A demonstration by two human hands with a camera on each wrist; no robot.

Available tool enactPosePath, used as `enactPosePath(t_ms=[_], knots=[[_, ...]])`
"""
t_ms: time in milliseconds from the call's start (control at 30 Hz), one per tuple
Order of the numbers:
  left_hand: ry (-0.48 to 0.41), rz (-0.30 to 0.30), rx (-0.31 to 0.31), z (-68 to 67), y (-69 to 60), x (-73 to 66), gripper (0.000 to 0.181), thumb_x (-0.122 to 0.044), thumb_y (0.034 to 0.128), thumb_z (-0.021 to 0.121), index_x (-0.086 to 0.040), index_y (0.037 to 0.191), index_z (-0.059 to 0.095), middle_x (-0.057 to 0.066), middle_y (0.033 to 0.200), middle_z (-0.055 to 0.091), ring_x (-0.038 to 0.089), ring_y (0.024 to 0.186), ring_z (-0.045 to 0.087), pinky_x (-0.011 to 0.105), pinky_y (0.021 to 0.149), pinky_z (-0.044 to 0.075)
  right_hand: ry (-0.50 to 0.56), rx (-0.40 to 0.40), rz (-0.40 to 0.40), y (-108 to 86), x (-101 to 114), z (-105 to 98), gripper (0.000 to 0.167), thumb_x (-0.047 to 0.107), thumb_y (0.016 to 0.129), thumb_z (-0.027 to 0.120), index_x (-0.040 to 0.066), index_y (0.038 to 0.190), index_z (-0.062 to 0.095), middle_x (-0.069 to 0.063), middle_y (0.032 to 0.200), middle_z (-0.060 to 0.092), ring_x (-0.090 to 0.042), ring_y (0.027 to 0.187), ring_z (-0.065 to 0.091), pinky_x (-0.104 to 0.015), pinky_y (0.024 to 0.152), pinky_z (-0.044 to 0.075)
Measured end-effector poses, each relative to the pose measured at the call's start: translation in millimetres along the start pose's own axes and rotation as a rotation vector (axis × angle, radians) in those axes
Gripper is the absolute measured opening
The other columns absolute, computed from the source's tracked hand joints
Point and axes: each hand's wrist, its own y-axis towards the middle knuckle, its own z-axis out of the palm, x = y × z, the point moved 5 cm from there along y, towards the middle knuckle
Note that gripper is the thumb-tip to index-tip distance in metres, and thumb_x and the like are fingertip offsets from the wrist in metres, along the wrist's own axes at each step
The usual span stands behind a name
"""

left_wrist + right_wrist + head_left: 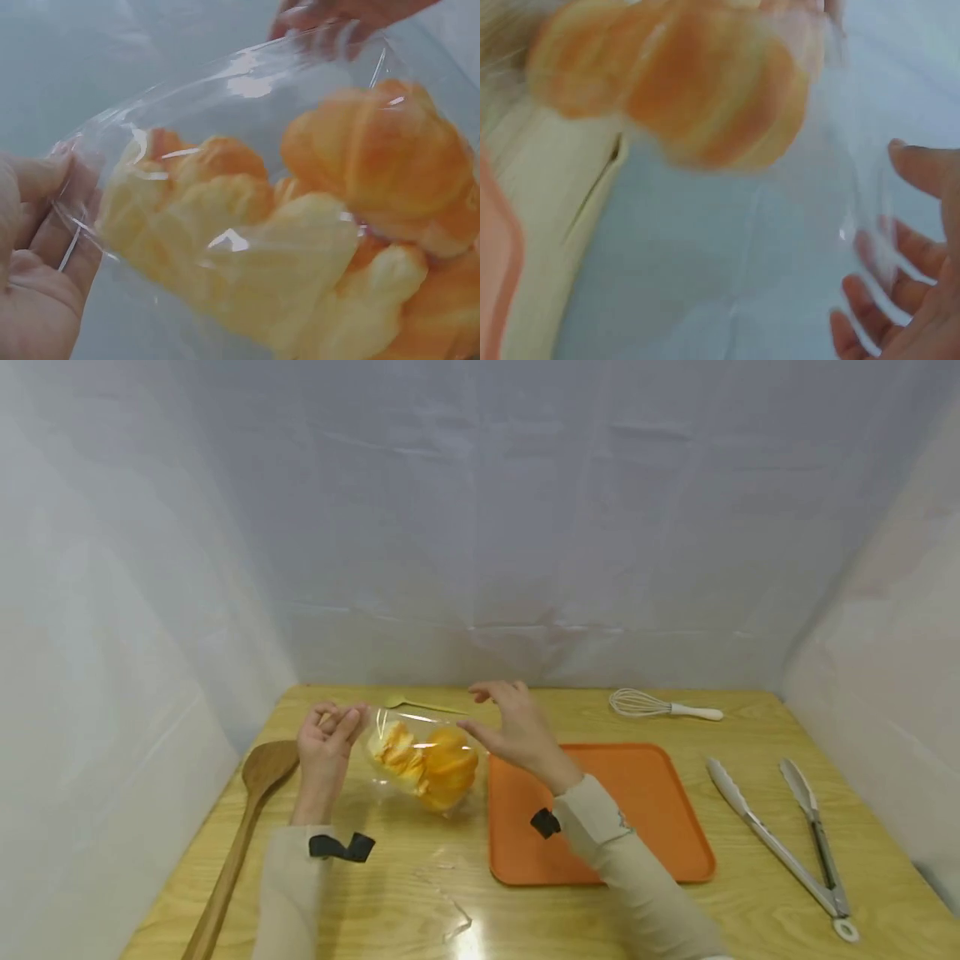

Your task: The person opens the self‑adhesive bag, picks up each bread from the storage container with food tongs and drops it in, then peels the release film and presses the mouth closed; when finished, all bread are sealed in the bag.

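A clear plastic bag [251,86] with orange-and-cream bread rolls [448,768] inside is held up above the table, left of the orange tray. My left hand [327,739] pinches the bag's left upper corner between thumb and fingers, as the left wrist view [41,247] also shows. At the bag's other upper corner is my right hand [517,727], its thumb spread away from its fingers. In the right wrist view, the fingers of this hand [922,277] lie loosely bent near the bag's edge; the thumb stands apart, with no pinch visible.
The orange tray [637,810] lies under my right forearm. A wooden spatula [266,767] lies at the left, a small yellow spoon [427,705] behind the bag. On the right are a whisk [660,705] and spread tongs [780,852]. Some clear film [457,922] lies in front.
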Motion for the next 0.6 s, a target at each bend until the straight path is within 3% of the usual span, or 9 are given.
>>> enactPosePath(t_ms=[133, 267, 400, 500, 600], knots=[[0.051, 0.037, -0.050, 9.9, -5.1, 1.4, 0.018, 0.010, 0.0907, 0.059, -0.007, 0.086, 0.055, 0.005, 0.085, 0.077, 0.012, 0.080, 0.074, 0.022, 0.077, 0.059, -0.205, 0.074, -0.040, 11.3, 35, 18, 0.046, 0.046, 0.087, 0.070, 0.010, 0.115, 0.069, -0.006, 0.112, 0.070, -0.026, 0.104, 0.059, -0.042, 0.092, 0.048], [0.085, 0.065, -0.018, 22.4, -11.0, 5.4, 0.019, 0.011, 0.0912, 0.058, -0.008, 0.089, 0.057, 0.004, 0.086, 0.077, 0.011, 0.081, 0.074, 0.020, 0.077, 0.058, -0.232, 0.085, -0.032, 15.4, 54, 35, 0.042, 0.048, 0.087, 0.070, 0.011, 0.108, 0.073, -0.003, 0.103, 0.074, -0.021, 0.095, 0.063, -0.037, 0.085, 0.051], [0.100, 0.087, 0.057, 30.1, -14.6, 9.9, 0.027, 0.010, 0.0914, 0.058, -0.012, 0.107, 0.057, 0.001, 0.094, 0.077, 0.011, 0.090, 0.073, 0.021, 0.086, 0.056, -0.179, 0.030, -0.045, 17.6, 60, 40, 0.026, 0.036, 0.090, 0.070, 0.011, 0.097, 0.075, -0.001, 0.089, 0.074, -0.017, 0.083, 0.063, -0.032, 0.077, 0.051], [0.258, 0.042, 0.106, 30.3, -15.9, 15.0, 0.034, 0.008, 0.0915, 0.060, -0.017, 0.114, 0.059, -0.006, 0.101, 0.075, 0.006, 0.094, 0.070, 0.019, 0.089, 0.054, -0.126, 0.024, -0.060, 18.1, 59, 40, 0.019, 0.029, 0.091, 0.070, 0.011, 0.090, 0.076, 0.000, 0.084, 0.073, -0.016, 0.079, 0.063, -0.029, 0.075, 0.051], [0.454, -0.013, 0.119, 26.8, -16.6, 19.2, 0.030, 0.006, 0.0917, 0.061, -0.021, 0.101, 0.068, -0.013, 0.095, 0.075, 0.002, 0.086, 0.067, 0.014, 0.080, 0.054, -0.091, 0.051, -0.045, 17.7, 56, 41, 0.018, 0.028, 0.091, 0.069, 0.011, 0.091, 0.076, 0.000, 0.085, 0.072, -0.014, 0.079, 0.062, -0.025, 0.071, 0.050]])
